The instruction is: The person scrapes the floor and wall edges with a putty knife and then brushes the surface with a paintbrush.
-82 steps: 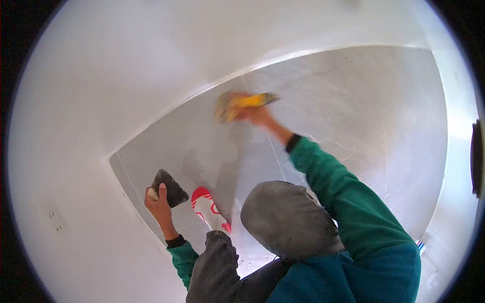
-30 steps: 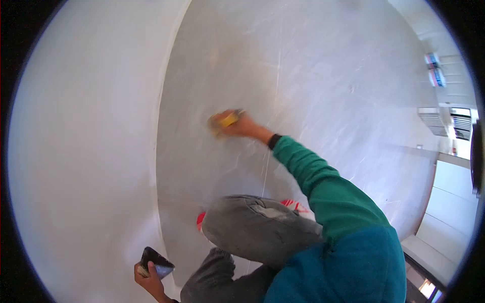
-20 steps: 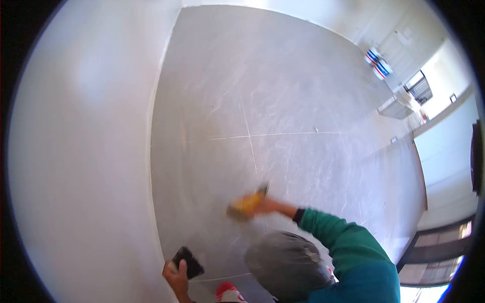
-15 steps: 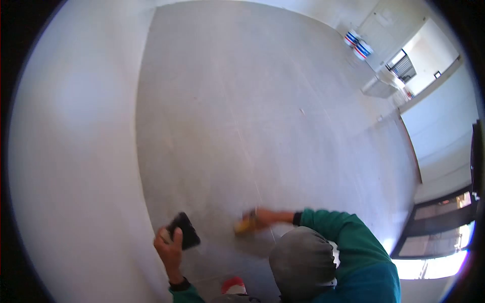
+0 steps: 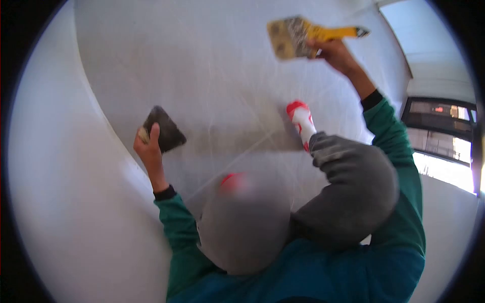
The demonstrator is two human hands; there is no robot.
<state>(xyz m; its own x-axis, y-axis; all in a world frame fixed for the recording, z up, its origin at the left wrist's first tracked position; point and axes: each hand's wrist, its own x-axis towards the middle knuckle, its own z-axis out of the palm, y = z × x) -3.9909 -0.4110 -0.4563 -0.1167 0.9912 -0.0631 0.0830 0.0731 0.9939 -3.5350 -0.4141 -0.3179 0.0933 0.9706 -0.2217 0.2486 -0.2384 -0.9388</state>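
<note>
Left hand (image 5: pixel 148 146): I see it clenched on a dark scraper (image 5: pixel 164 130), near the wall.
Right hand (image 5: pixel 331 50): gripping a yellow-handled tool (image 5: pixel 303 35), raised over the tiled floor (image 5: pixel 212 76).

Yellow plastic-looking handle on the scraper (image 5: pixel 303 36), blade face grimy and rough with residue. Dark matt pad (image 5: pixel 164 130), rubbery look. Pale floor tiles (image 5: pixel 217 76) smooth, slight sheen, hazy streaks. Matt knit green sleeves (image 5: pixel 399 151), dusty grey cloth trousers (image 5: pixel 353 187).

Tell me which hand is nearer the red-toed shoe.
Right. The right hand holds the yellow tool above the shoe; the left hand is off to its left.
</note>
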